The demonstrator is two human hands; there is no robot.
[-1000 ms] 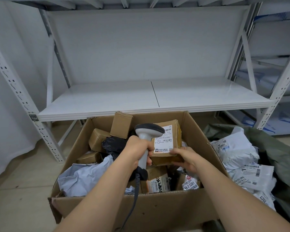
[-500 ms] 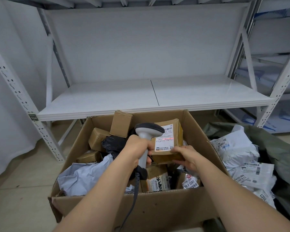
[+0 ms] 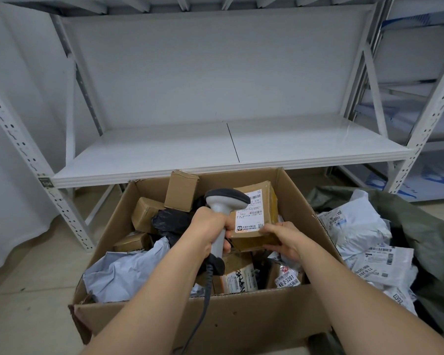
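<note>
Barely anything has shifted in the last second: both hands and the parcel sit where they were, but the red scan line that lay across the label half a second ago is gone.

Left hand (image 3: pixel 210 226) is wrapped tight round the grip of the scanner (image 3: pixel 227 198), head aimed toward 1 o'clock at the label (image 3: pixel 249 216), with its cable (image 3: pixel 205 298) hanging down over the front wall. Right hand (image 3: pixel 286 239) grips the small brown parcel (image 3: pixel 267 201) by its lower right corner, thumb on top at the label's edge and fingers underneath. It holds the parcel tilted up, face toward the camera, above the junk in the carton's 1 o'clock quarter.

Around them, the big carton (image 3: pixel 241 316) is stuffed with more brown boxes at 11 o'clock, a black bag (image 3: pixel 169 221) near the middle and a grey mailer (image 3: pixel 123 272) at 8 o'clock. Off at 3 o'clock there's a heap of white mailers (image 3: pixel 356 226) on a green sack (image 3: pixel 433 239). Straight ahead at 12 o'clock is the white shelf (image 3: pixel 164 149).

My read: this is the scan step, and with the beam off it's probably just registered. Next move would be lifting the parcel out past the carton's back wall and onto that shelf, keeping the scanner and its cable out of the way.
</note>
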